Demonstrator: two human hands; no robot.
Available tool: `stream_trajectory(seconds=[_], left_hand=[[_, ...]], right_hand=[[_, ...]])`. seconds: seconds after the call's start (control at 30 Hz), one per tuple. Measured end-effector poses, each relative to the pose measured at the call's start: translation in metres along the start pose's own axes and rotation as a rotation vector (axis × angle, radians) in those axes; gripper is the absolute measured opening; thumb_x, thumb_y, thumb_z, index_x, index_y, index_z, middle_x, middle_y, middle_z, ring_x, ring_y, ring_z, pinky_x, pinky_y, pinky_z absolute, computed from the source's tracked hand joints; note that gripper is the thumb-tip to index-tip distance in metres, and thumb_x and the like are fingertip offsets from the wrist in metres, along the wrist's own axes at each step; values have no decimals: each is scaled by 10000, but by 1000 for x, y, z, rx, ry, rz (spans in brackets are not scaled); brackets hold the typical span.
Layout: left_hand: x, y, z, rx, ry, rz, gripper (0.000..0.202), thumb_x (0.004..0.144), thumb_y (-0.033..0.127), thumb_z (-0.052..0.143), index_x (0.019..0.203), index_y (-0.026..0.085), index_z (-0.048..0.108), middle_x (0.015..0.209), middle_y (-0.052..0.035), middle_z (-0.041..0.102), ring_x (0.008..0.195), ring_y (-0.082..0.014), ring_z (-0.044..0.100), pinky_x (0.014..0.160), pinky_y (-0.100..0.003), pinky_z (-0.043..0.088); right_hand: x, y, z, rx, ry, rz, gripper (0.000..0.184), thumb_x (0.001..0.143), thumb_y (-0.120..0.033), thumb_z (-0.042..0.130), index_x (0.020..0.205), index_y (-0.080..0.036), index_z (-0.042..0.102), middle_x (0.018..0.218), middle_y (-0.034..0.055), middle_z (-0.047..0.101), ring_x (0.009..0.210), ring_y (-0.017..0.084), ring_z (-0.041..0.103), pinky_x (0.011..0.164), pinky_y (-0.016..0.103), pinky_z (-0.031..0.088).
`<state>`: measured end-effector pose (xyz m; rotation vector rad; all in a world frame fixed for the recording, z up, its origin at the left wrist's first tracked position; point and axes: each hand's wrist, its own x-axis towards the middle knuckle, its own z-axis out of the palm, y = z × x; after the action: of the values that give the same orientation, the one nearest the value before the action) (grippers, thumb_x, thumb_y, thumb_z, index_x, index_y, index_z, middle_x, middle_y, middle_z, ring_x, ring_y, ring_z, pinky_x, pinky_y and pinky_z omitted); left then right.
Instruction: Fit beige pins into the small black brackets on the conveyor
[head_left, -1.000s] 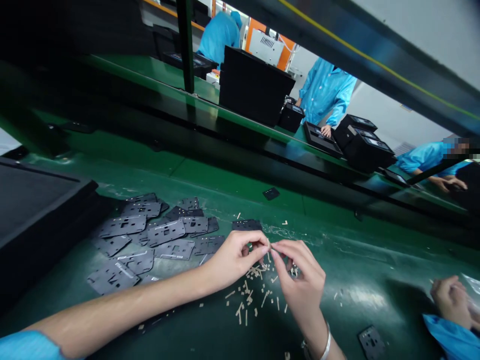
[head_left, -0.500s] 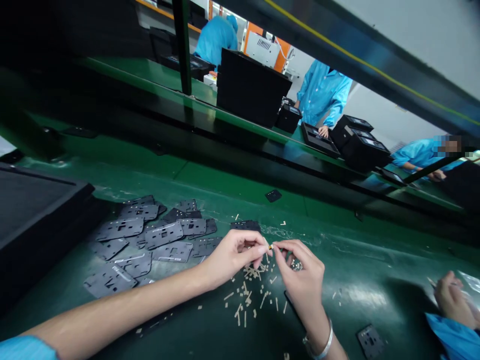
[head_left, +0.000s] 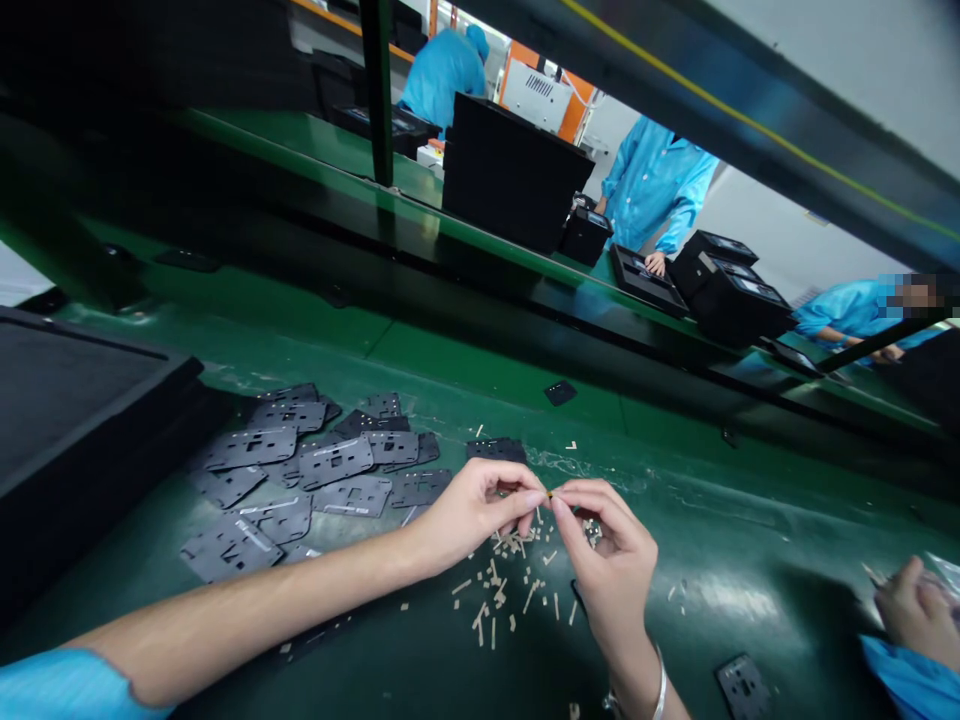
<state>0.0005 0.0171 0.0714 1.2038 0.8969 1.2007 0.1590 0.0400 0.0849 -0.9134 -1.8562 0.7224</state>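
Note:
My left hand and my right hand meet fingertip to fingertip over the green bench. Between them is a tiny yellow and black piece, pinched by thumb and finger on both sides. It is mostly covered, so its kind cannot be made out. Small shiny bits show behind the curled fingers of the right hand. Below the hands, many beige paper-like strips lie scattered. A dark flat plate with holes lies just beyond my left hand.
Flat grey plates with cutouts lie heaped at left, beside a black foam block. A single plate lies at lower right, near a co-worker's hand. A raised ledge holds black boxes, with people in blue behind.
My fingertips have drawn slightly closer together, and less of the small piece shows between them. The whole view has shifted a little, with the bench things appearing farther right.

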Motion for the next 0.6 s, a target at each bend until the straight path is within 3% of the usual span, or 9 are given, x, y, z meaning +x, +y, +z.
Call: stream_trajectory(seconds=[0.13,0.23,0.43,0.6], left_hand=[[-7,2,3,452,135,284,141,827,188,542,696,135,553,590,20,483,540,-95,406,526,-218,327],[-9,2,4,612,131,460,125,840,133,506,725,134,557,624,4,500,580,-110,434,568,-232,343],[-9,1,4,595,98,438,170,882,124,434,757,132,548,638,5,485,579,-106,428,574,-221,343],[-10,3,5,533,57,323,179,895,163,418,761,143,535,629,24,464,572,-99,413,575,-217,329]], right_hand=[[-1,0,0,3,19,51,96,795,-124,609,785,-215,639,788,19,609,742,154,569,587,256,426],[-2,0,1,4,-26,69,80,796,-140,608,771,-212,628,767,14,596,715,148,560,572,250,414],[-1,-1,1,64,-92,100,77,798,-155,597,748,-208,619,727,9,583,676,143,553,553,244,411],[0,-2,1,75,-92,127,71,794,-160,598,742,-199,625,716,13,583,672,146,553,558,248,422]])
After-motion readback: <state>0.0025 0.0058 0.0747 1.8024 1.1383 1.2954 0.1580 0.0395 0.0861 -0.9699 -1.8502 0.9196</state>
